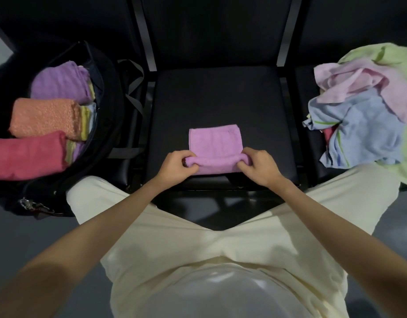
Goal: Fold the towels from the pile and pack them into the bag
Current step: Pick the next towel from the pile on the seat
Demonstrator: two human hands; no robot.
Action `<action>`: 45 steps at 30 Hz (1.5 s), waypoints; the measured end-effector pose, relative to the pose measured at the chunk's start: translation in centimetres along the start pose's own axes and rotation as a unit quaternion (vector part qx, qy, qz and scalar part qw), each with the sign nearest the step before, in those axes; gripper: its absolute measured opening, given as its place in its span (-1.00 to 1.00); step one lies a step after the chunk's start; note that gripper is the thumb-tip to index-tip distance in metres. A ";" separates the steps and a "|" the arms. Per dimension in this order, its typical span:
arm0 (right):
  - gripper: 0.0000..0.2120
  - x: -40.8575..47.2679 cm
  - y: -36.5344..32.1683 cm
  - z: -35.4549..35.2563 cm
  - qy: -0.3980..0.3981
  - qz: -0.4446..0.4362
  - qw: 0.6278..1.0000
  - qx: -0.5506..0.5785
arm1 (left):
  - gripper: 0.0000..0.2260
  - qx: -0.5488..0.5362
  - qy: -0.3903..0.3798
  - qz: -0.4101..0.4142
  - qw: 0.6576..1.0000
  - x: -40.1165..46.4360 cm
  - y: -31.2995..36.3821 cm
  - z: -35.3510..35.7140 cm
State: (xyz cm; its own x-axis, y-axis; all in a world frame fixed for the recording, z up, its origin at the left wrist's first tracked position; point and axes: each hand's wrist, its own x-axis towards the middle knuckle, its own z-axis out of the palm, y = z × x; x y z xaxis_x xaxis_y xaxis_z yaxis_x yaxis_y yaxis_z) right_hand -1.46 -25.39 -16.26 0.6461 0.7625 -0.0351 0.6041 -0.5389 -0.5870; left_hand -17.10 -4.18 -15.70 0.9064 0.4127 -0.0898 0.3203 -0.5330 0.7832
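A pink-violet towel [215, 142] lies folded on the black seat [221, 97] in front of me, its near edge rolled into a short tube. My left hand [176, 165] pinches the left end of that roll. My right hand [258, 166] pinches the right end. At the left stands an open black bag [106, 125] holding rolled towels: a purple one [60, 82], an orange one [45, 118] and a red one [28, 154]. The loose pile [367, 115] of pink, blue and light green towels sits on the seat at the right.
Black seat backs and metal frame bars rise behind the middle seat. Grey bag straps [133, 95] hang between the bag and the seat. A metal clip [29, 204] dangles at the bag's near corner. My pale trouser legs flank the seat's front edge over a grey floor.
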 end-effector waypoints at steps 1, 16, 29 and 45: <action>-0.80 0.2 -0.2 -0.3 0.006 0.016 0.999 0.037 | -0.88 -0.025 0.012 -0.015 1.000 0.1 0.1 -0.1; -0.66 5.2 -0.1 2.2 0.063 0.238 0.962 0.120 | -0.58 -0.075 0.082 -0.239 0.965 7.0 0.5 1.8; -0.79 4.8 -3.5 4.1 0.007 0.260 0.962 0.082 | -0.54 0.111 0.046 -0.296 0.948 3.5 0.0 2.1; -0.80 12.8 -34.1 14.7 -0.055 -0.035 0.957 0.281 | -0.80 0.028 0.403 -0.242 0.882 -7.2 -11.4 -28.5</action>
State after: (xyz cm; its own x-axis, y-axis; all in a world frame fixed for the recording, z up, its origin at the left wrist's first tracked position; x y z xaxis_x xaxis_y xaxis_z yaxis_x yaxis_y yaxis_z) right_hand -20.64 7.99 -8.63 0.5412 0.8396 -0.0477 0.2769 -0.2315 -0.9326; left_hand -35.09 19.95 -6.44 0.1772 0.9810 0.0786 0.6502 -0.1766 0.7390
